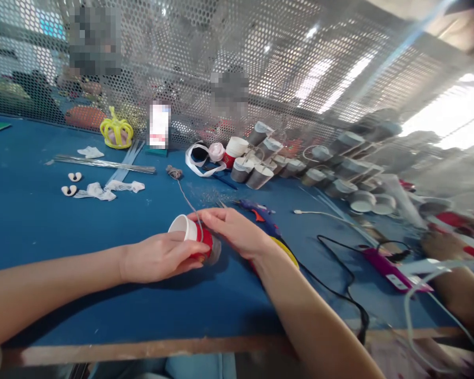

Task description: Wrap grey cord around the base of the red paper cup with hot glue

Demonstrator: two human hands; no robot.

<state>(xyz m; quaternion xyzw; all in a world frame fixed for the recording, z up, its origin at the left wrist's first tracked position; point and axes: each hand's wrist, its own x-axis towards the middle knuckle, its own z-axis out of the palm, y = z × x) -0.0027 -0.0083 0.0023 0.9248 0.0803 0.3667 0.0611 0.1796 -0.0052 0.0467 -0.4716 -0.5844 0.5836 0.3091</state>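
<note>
A white paper cup (pixel 184 227) with a red band lies tipped on its side just above the blue table, its mouth turned up and left. My left hand (pixel 158 258) is closed round the near side, thumb on the red part. From the right, my right hand (pixel 237 226) curls over the cup's upper far side; its fingertips are partly hidden. A thin grey cord (pixel 188 202) runs from a small grey bundle (pixel 174 171) down across the red band between my hands. A glue gun (pixel 258 213), blue with a red trigger, lies beyond my right wrist.
Grey-wrapped cups (pixel 260 176) stand and lie at the back right, beside a white ribbon (pixel 193 163). Wires (pixel 106 164), lace scraps (pixel 98 190) and a yellow crown-like piece (pixel 116 131) lie left. A purple power strip (pixel 391 268) with cables is near a co-worker's arm (pixel 458 284).
</note>
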